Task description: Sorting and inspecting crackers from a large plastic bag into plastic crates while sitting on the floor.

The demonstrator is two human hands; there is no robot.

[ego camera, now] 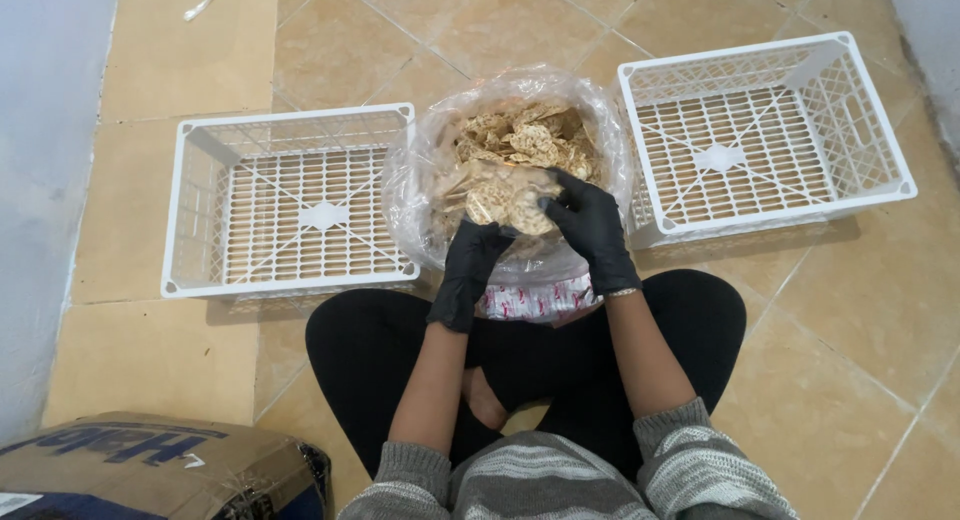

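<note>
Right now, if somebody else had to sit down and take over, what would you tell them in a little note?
Left hand, black-gloved: fingers closed on a stack of round crackers.
Right hand, black-gloved: steadying the same stack from the other side.
Things: big clear bag of crackers on the tiled floor between the knees; white crate on the left, white crate on the right.
Done: one stack gathered at the bag's mouth.
Left: both crates hold nothing, the bag looks full.
</note>
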